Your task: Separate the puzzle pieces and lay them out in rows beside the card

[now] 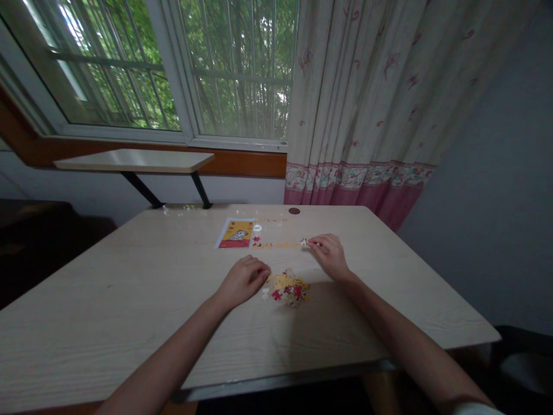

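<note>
My right hand (330,253) pinches a small white-and-dark jigsaw puzzle piece (303,242) at the right end of a row of yellow pieces (280,245). My left hand (245,279) rests on the table with curled fingers at the left edge of a loose pile of puzzle pieces (288,288), yellow, red and pale. What its fingertips hold, if anything, is hidden. A pale piece (265,294) lies at the pile's left side. Left of the row lies a printed picture sheet (237,233) with a white animal figure on yellow and red. A red piece (257,238) sits just above the row.
Another short line of pieces (271,219) lies farther back on the wooden table (151,288). A round dark disc (294,211) is at the far edge. A raised shelf (138,160) on black legs stands at back left, below the window. A curtain (358,104) hangs behind.
</note>
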`<state>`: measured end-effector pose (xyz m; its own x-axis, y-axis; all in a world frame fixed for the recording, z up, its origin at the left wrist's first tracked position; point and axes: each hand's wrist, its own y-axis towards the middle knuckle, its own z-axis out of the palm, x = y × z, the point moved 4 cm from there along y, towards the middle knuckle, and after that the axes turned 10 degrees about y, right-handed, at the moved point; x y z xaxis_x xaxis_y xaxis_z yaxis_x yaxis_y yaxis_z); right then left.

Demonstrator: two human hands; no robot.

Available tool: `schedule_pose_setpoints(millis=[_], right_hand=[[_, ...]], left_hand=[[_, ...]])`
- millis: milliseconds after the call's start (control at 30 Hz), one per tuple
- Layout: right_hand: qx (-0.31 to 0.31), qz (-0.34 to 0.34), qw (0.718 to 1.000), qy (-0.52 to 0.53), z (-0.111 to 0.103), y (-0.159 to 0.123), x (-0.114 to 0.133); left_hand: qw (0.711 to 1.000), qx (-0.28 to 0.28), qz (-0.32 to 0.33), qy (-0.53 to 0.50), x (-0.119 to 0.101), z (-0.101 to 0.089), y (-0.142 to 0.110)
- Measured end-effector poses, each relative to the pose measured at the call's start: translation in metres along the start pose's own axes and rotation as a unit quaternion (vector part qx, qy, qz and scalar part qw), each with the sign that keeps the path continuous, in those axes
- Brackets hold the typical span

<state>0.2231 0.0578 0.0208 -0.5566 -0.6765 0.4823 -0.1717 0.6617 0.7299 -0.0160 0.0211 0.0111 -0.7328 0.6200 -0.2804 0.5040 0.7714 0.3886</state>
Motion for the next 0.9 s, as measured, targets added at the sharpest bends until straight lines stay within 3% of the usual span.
schedule_pose_setpoints(millis=[167,267,400,567,733,900], right_hand=[[0.042,0.027,0.999,-0.010,0.007,0.009,-0.015],[0.090,0.059,0.994,-0.013,0.021,0.029,-0.042],[0.142,0.162,0.976,-0.026,0.046,0.064,-0.086],[0.130,0.201,0.969,-0.051,0.072,0.092,-0.116],[0.127,0.228,0.963,-0.060,0.089,0.095,-0.130],[0.126,0.239,0.961,-0.064,0.092,0.094,-0.134]], left_hand=[[1.000,0.005,-0.005,0.008,0.002,0.002,0.000],[1.000,0.004,-0.008,0.009,0.003,0.003,0.000],[1.000,0.000,-0.014,0.015,0.005,0.004,0.000],[0.999,-0.003,-0.024,0.030,0.007,0.004,-0.001],[0.999,0.000,-0.024,0.032,0.006,0.005,-0.001],[0.999,0.004,-0.022,0.030,0.004,0.005,0.000]])
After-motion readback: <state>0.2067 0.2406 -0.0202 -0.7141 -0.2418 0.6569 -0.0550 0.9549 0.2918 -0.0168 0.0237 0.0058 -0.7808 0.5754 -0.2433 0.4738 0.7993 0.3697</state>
